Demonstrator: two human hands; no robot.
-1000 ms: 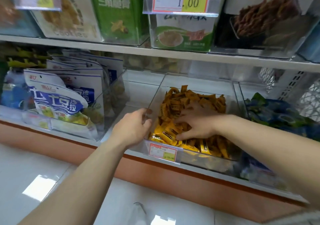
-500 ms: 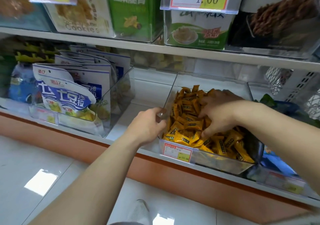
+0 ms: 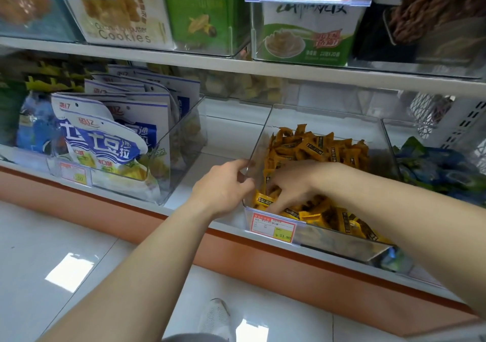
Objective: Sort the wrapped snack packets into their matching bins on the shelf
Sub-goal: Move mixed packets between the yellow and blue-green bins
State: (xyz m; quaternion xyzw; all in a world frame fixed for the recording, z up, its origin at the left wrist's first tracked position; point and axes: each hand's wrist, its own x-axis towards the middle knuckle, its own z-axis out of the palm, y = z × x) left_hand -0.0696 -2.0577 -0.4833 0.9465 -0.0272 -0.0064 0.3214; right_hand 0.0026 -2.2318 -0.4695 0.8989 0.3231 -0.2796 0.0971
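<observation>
While your left hand (image 3: 223,184) pinches the near wall of the clear plastic bin (image 3: 339,241), brace it. Your right hand (image 3: 292,184) has its fingers curled down among the orange-yellow wrapped snack packets (image 3: 315,147) beneath it. I cannot tell whether it holds one. Lift out only mismatched wrappers.

right hand (image 3: 294,181) moved to front-left corner of bin (image 3: 261,141), fingers (image 3: 279,204) among yellow packets (image 3: 315,147)

Bright, even overhead light; glare patches on floor tiles (image 3: 69,270). Clear bin (image 3: 342,244) front shows sheen. Upper boxes (image 3: 126,13) soft-focus; shelf (image 3: 289,71) line bows toward the edges.
</observation>
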